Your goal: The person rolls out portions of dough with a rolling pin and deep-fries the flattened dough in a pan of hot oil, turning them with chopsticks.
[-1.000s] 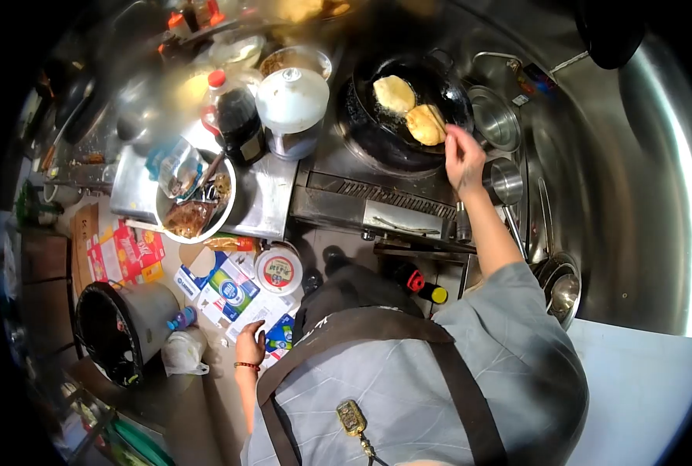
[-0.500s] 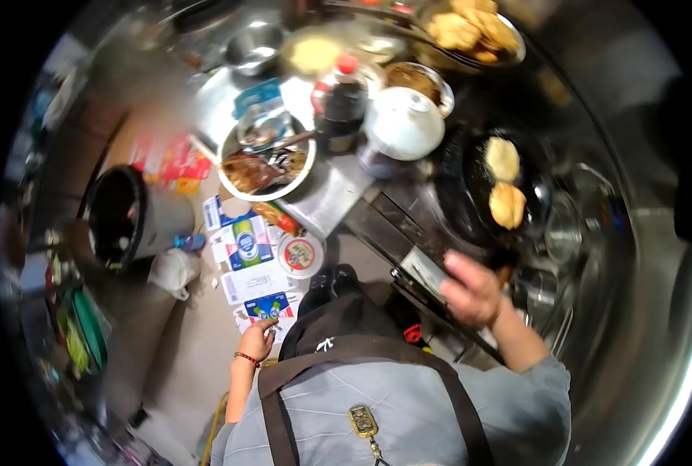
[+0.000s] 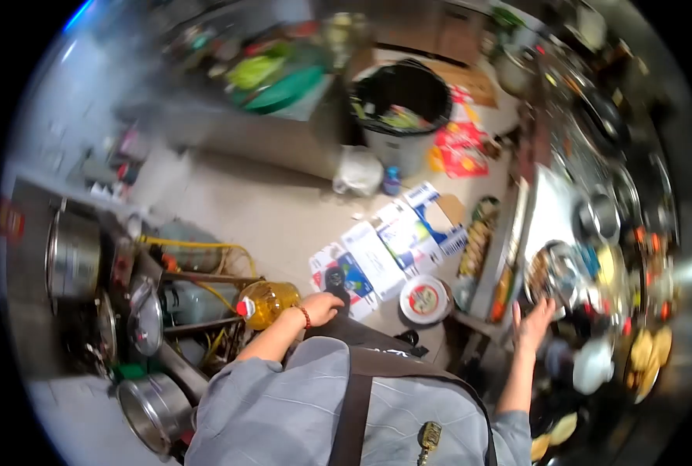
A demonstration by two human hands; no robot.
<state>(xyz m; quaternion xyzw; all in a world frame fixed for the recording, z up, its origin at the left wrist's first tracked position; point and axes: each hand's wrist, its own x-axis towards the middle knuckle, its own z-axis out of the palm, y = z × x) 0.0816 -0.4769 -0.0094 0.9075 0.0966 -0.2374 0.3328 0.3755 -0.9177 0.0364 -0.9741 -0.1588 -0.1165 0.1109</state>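
My left hand [image 3: 322,308], with a beaded bracelet on the wrist, hangs low with nothing visible in it; its fingers look loosely extended. Just beside that wrist stands a large bottle of yellow oil [image 3: 265,301] with a red-and-white cap. My right hand [image 3: 534,325] is raised at the worktop's front edge, fingers apart and holding nothing. Close beyond its fingertips is a bowl of dark food [image 3: 538,273], partly blurred. A white-lidded container [image 3: 593,365] stands to its right. Pale flatbreads [image 3: 563,429] lie lower right in a dark pan.
Flattened cardboard [image 3: 374,260] and a round white lid or tub [image 3: 424,300] are on the floor ahead. Farther off stands a black-lined bin [image 3: 402,97] beside a white bag [image 3: 358,171]. Metal pots [image 3: 155,412] and gas cylinders [image 3: 194,299] with yellow hoses are at left.
My view and body have swung left, away from the stove. The pan has slid to the lower right edge; the oil bottle and pots have come into view. Both hands remain empty.
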